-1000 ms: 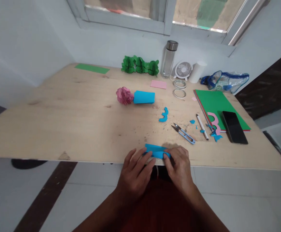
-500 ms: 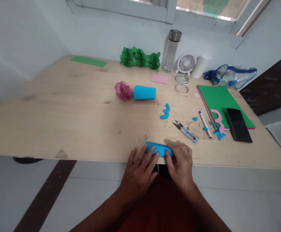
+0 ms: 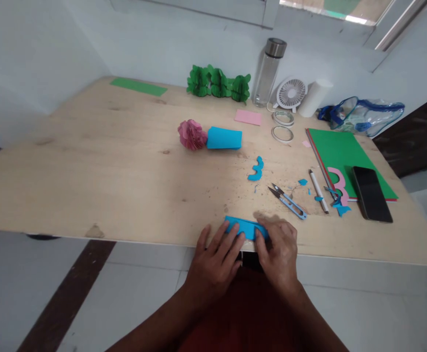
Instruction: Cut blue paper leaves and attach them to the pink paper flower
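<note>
A folded strip of blue paper [image 3: 249,231] lies at the table's front edge under both hands. My left hand [image 3: 215,259] rests with its fingers stretched out and spread, the tips pressing on the left part of the paper. At the other end, my right hand [image 3: 280,252] grips the paper between thumb and fingers. Up and to the right lie thread snips [image 3: 288,201] with their blades apart. Beyond the paper is a wavy blue paper cutting [image 3: 256,169].
A pink paper flower [image 3: 191,135] touches a folded blue paper [image 3: 224,138]. Green paper flowers [image 3: 218,84], a glass bottle [image 3: 269,73], a small fan [image 3: 291,93] and tape rolls [image 3: 282,134] stand behind. At right are a pen [image 3: 319,190], green sheets [image 3: 348,156] and a phone [image 3: 372,194].
The whole view has shifted slightly, so things appear a little further right. Both hands keep nearly the same place on the blue paper.
</note>
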### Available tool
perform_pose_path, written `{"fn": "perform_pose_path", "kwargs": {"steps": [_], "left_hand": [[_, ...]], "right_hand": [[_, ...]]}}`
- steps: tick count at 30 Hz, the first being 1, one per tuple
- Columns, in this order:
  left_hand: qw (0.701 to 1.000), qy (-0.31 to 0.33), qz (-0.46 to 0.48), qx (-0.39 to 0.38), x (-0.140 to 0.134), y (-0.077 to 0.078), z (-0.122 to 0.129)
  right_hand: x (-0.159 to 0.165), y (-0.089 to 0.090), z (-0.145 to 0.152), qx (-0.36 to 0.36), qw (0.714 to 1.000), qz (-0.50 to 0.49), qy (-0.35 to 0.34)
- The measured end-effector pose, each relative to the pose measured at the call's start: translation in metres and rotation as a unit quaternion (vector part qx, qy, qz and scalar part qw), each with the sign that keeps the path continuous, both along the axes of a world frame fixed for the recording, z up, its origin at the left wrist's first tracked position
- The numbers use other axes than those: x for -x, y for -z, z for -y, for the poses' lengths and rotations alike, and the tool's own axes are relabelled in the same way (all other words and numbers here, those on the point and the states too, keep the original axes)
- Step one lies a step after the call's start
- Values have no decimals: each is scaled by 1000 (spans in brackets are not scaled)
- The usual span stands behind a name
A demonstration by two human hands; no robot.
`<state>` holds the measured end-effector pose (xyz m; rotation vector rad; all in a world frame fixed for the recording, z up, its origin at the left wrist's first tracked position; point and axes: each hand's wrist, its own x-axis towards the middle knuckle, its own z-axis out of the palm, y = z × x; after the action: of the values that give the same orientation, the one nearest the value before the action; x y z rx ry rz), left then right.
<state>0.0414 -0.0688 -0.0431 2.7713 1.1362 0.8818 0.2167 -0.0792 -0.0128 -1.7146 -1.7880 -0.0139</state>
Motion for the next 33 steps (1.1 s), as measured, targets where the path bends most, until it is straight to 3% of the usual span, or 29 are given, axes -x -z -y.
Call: {"fn": "perform_pose_path", "kwargs": {"steps": [6, 17, 33], "left_hand": [[1000, -4, 11, 10, -1, 0, 0], [999, -14, 12, 32, -2, -4, 2], [999, -24, 6, 30, -4, -4, 2]], "right_hand": [[-4, -5, 2, 29, 999, -34, -23], [-3, -4, -1, 33, 999, -9, -23], [-1, -18, -10, 81, 996, 24, -19]]}}
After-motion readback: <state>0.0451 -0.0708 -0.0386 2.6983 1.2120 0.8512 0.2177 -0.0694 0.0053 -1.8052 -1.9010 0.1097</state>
